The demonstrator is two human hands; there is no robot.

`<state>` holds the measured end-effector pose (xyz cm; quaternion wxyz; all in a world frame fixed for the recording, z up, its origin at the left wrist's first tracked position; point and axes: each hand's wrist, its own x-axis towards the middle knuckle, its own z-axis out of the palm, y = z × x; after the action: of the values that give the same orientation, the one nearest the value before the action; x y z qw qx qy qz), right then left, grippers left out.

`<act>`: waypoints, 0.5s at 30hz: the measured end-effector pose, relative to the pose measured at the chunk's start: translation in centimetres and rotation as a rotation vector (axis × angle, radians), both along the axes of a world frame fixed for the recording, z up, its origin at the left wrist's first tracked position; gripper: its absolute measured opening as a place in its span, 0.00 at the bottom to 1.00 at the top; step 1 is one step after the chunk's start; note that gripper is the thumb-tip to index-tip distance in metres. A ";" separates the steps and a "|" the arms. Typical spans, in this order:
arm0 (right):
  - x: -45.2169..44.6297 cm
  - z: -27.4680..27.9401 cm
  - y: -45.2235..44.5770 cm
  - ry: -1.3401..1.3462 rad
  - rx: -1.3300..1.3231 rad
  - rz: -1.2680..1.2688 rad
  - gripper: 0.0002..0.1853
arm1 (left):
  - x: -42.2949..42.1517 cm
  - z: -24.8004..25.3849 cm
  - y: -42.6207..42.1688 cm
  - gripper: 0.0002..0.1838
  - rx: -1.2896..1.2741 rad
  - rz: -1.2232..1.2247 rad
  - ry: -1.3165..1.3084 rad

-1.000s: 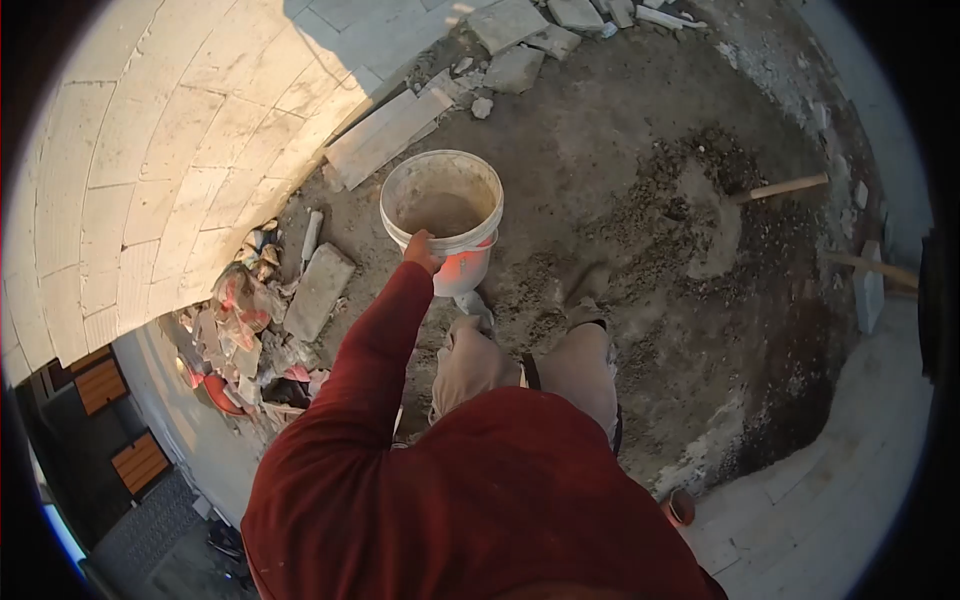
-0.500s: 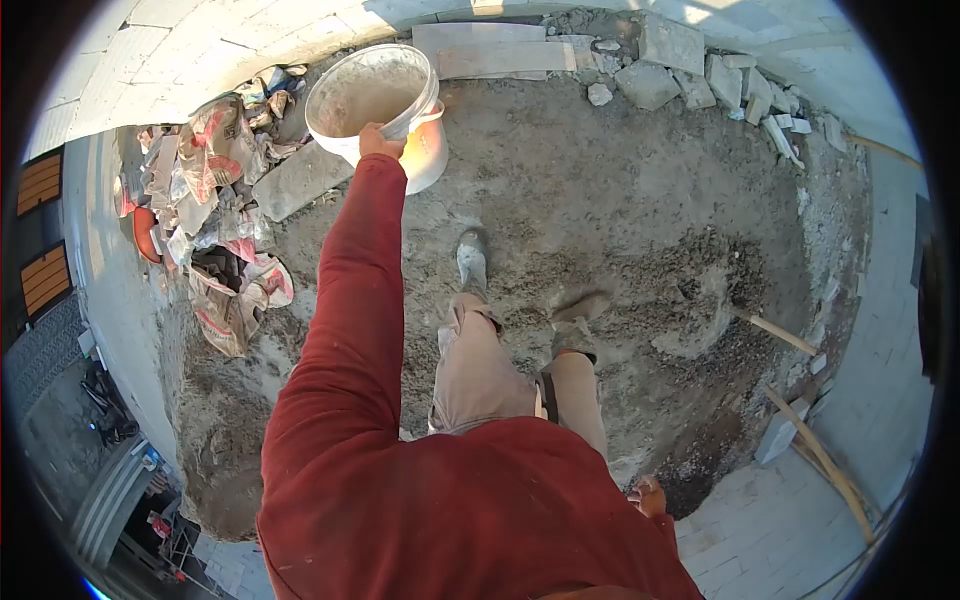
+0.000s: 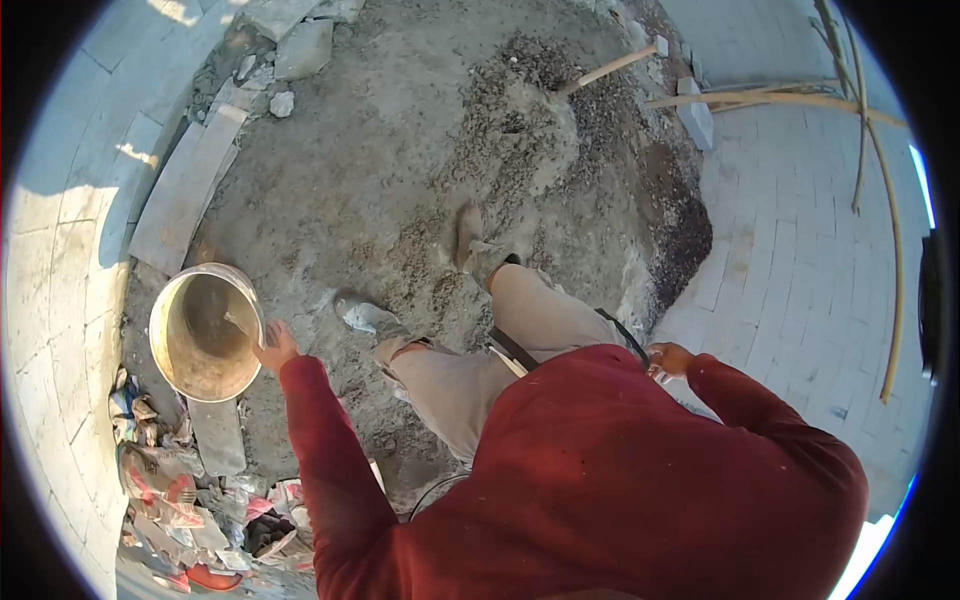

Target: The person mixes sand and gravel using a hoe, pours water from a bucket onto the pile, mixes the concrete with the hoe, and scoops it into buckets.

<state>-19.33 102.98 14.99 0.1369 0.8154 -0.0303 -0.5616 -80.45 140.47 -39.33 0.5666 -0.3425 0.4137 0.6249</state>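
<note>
My left hand [image 3: 275, 348] grips the rim of a whitish plastic bucket [image 3: 165, 345] at the left of the view. The bucket's mouth is turned up toward me; its inside is coated with grey-brown residue, and no load shows in it. By my right hip hangs my right hand [image 3: 670, 359], its fingers curled. Something pale shows at those fingertips, too small to name. Both my arms are in red sleeves, and my boots stand on the dirt floor.
A long wooden handle [image 3: 610, 70] leans from the gravelly heap [image 3: 520, 130]. Flat boards [image 3: 185, 205] and broken blocks [image 3: 303, 48] line the wall at upper left. Crumpled sacks [image 3: 165, 490] lie at lower left. Wooden poles [image 3: 770, 97] rest at upper right by the block wall.
My view has turned to the right, so the bucket and sacks now appear further left and lower. The bucket stays in my left hand. My right arm shows more fully.
</note>
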 end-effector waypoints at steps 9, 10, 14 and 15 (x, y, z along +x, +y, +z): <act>6.1 -11.9 -5.7 0.314 0.331 0.584 0.30 | 4.6 17.5 -12.6 0.27 -0.004 -1.686 0.280; 7.3 -12.4 -5.3 0.368 0.360 0.526 0.30 | 6.1 18.7 -14.4 0.25 0.030 -1.724 0.158; 10.6 -14.1 -3.8 0.091 0.527 0.448 0.24 | 13.4 25.8 -17.8 0.32 1.066 -2.818 0.876; 12.0 -16.1 -4.5 0.021 0.512 0.375 0.21 | 15.5 27.3 -16.6 0.32 0.948 -2.850 0.825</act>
<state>-7.35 98.50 -1.10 0.0288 0.8090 0.2643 -0.5242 -64.99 123.87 -12.06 0.5742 0.7117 0.2788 -0.2934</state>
